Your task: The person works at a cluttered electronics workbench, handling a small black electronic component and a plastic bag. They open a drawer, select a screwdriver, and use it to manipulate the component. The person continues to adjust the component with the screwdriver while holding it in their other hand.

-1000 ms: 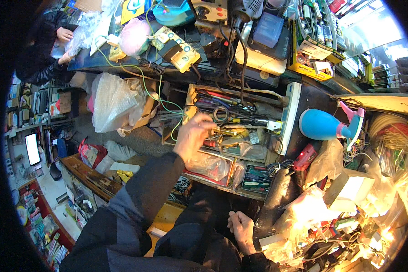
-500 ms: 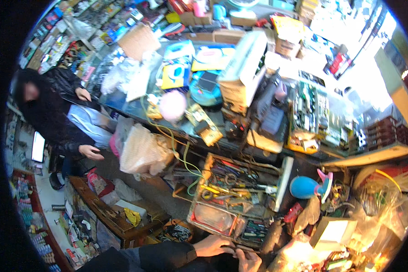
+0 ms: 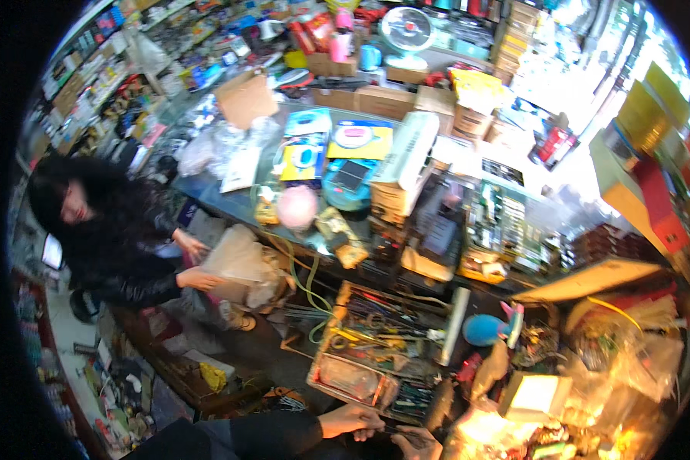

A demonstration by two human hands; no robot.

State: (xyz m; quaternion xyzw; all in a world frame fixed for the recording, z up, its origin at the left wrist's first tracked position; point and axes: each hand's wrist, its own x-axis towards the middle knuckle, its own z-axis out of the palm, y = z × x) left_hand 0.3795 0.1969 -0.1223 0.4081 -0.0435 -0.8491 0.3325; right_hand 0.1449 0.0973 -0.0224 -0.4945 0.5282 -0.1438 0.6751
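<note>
Low in the view, my left hand [image 3: 349,420] and my right hand [image 3: 417,444] are close together, fingers curled in. A thin dark piece [image 3: 389,430] spans the gap between their fingertips; its kind is too small and blurred to make out. Both hands appear closed on it. Just beyond them lies an open wooden tool tray [image 3: 331,331] holding pliers, screwdrivers and other hand tools. A clear-lidded box [image 3: 348,377] with a red edge sits in its near left corner.
At the left, a person [image 3: 123,238] in black touches a plastic-wrapped bundle [image 3: 245,264]. A blue spray bottle [image 3: 484,330] stands right of the tray. A brightly lit open carton [image 3: 535,395] is at lower right. Boxes and a pink ball [image 3: 297,207] cover the glass counter [image 3: 241,201].
My view has shifted a little. The person at the left has leaned in and now has both hands at the plastic-wrapped bundle. My hands stay together, with the left fingers more curled.
</note>
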